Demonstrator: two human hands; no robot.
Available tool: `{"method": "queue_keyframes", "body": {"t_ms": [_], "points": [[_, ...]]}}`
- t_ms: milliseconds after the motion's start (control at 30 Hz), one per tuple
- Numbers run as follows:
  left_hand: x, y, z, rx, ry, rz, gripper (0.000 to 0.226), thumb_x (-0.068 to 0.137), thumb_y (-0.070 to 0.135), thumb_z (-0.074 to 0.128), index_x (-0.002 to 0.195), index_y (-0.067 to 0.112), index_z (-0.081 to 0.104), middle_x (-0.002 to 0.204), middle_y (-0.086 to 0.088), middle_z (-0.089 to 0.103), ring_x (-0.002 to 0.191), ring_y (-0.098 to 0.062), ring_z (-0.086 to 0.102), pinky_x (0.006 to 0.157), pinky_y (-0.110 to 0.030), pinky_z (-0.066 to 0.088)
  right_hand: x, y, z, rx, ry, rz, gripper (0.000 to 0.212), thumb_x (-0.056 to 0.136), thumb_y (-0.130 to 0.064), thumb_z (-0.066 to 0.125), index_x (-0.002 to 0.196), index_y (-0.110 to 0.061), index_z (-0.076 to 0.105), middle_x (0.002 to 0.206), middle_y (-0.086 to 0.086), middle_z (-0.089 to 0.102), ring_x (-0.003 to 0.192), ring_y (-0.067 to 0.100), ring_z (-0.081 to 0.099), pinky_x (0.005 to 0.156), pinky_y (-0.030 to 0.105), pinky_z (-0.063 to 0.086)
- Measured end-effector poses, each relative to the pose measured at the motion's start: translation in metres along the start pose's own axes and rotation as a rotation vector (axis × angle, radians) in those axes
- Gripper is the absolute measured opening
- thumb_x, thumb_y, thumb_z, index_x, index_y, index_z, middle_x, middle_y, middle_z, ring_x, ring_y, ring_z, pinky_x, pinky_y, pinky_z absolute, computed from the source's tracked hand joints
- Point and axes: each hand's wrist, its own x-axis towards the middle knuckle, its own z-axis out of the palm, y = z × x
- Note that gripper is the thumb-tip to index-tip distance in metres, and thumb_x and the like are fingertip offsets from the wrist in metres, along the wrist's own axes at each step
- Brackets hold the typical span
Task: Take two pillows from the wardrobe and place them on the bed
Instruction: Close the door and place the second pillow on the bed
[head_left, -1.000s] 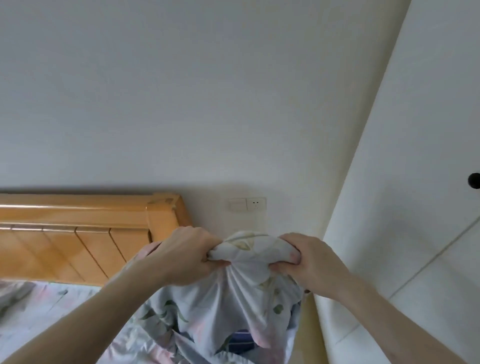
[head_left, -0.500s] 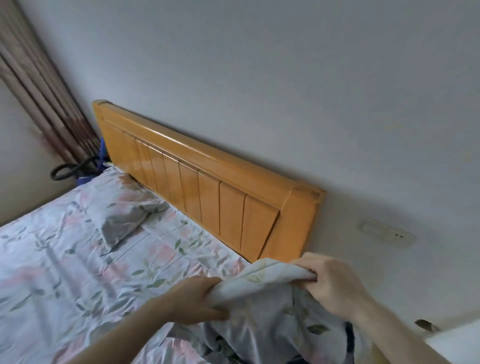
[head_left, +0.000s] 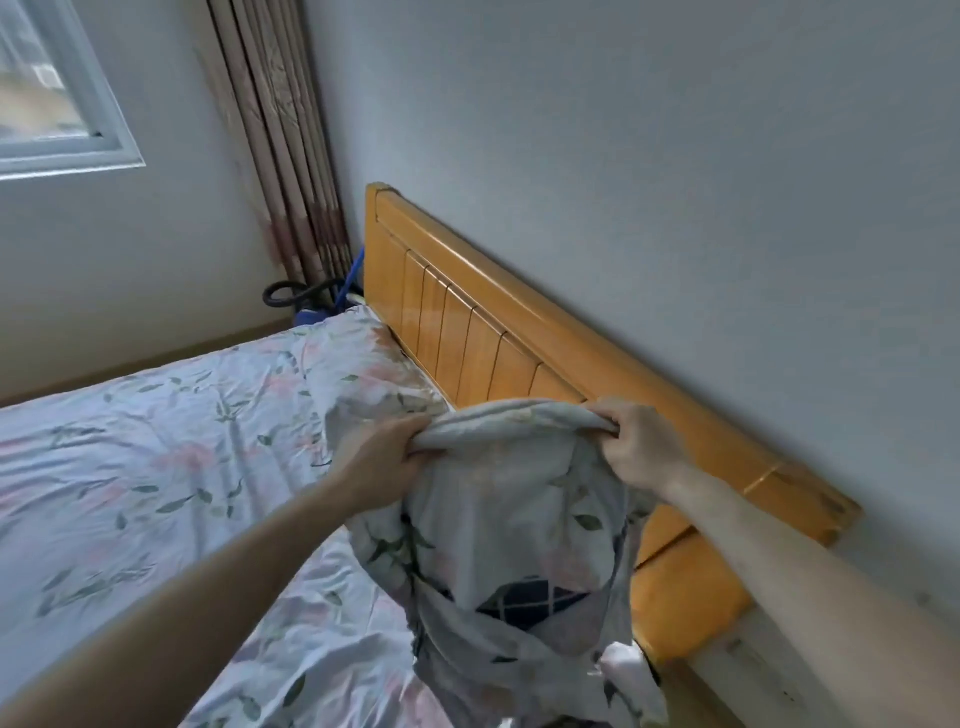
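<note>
Pillow (head_left: 511, 525) in a floral case hangs from both fists: the left hand (head_left: 382, 465) and right hand (head_left: 636, 449) each clutch its top edge, held apart above the bed (head_left: 156, 457), just before the wooden headboard (head_left: 493, 338). Another pillow (head_left: 363, 374) lies beyond.

Only two forearms and hands of the person show, reaching in from the lower edge of the head view. The left hand (head_left: 382, 462) and right hand (head_left: 641, 447) are bare, with no glove, ring, watch or band on either wrist. Both forearms are uncovered along their whole visible length, with no sleeve edge in view, and the left one is blurred near the frame's bottom corner.
</note>
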Motion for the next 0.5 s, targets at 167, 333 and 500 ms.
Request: {"method": "queue_keyframes", "body": {"t_ms": [167, 333, 500], "points": [[0.034, 0.003, -0.061, 0.064, 0.305, -0.026, 0.014, 0.089, 0.024, 0.062, 0.086, 0.037, 0.058, 0.078, 0.022, 0.054, 0.071, -0.004, 0.046, 0.059, -0.024, 0.034, 0.084, -0.024, -0.011, 0.097, 0.17, -0.199, 0.048, 0.082, 0.0, 0.06, 0.098, -0.04, 0.078, 0.093, -0.019, 0.073, 0.092, 0.009, 0.066, 0.072, 0.029, 0.051], [0.018, 0.003, -0.046, 0.014, 0.298, -0.004, 0.015, 0.08, 0.019, 0.075, 0.089, 0.029, 0.068, 0.086, 0.017, 0.062, 0.076, -0.008, 0.056, 0.062, -0.027, 0.045, 0.104, 0.008, 0.014, 0.078, 0.197, -0.284, 0.043, 0.082, -0.006, 0.062, 0.107, -0.035, 0.081, 0.104, -0.02, 0.073, 0.106, 0.022, 0.063, 0.087, 0.035, 0.05], [-0.013, -0.024, 0.054, -0.043, 0.021, -0.132, 0.017, 0.076, 0.029, 0.078, 0.079, 0.028, 0.062, 0.081, 0.015, 0.059, 0.075, -0.008, 0.056, 0.063, -0.031, 0.047, 0.071, 0.065, 0.079, 0.021, 0.019, -0.141, 0.05, 0.075, 0.017, 0.068, 0.104, -0.021, 0.083, 0.107, -0.016, 0.072, 0.116, 0.02, 0.057, 0.098, 0.036, 0.047]]}}
